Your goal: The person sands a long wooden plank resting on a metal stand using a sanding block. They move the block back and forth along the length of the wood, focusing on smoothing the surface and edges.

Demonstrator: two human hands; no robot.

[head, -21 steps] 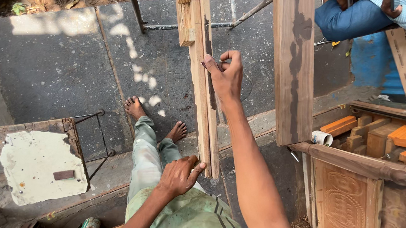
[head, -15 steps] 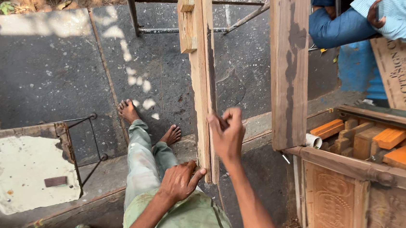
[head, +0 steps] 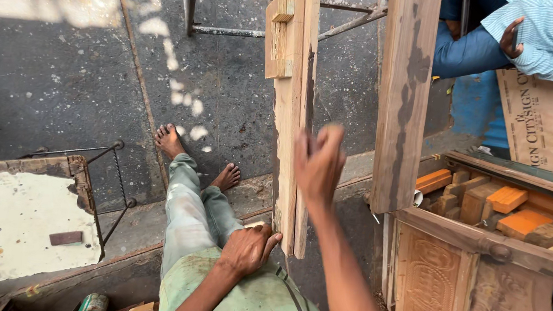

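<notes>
- The upright wooden plank is what the hands are working around: it stands on end near the middle of the view, its long axis running from my lap away toward the far dark floor, with a small wooden block fixed to its left face near the far end.
- Far left and near, I see a battered white board lying flat, with a thin wire frame beside it, well apart from both hands.
- Next to the right come my legs, bare feet resting on the dark stone floor.
- My left hand rests palm down on my thigh, fingers loosely curled and holding nothing; its fingertips lie just beside the near foot of the plank, on its left.
- My right hand is raised just right of the plank, about halfway along it. It is motion-blurred, the fingers look bunched into a loose fist, and I cannot tell whether it touches the wood or grips anything.
- So the plank lies between my two hands, and the right hand is level with its middle while the left sits only at its base.
- Further right stands a second, wider board, upright and apart from my hand.
- Near right is a carved wooden cabinet with wood offcuts in its open top.
- Far right, another person's sleeve in pale stripes leans over a lettered panel.
</notes>
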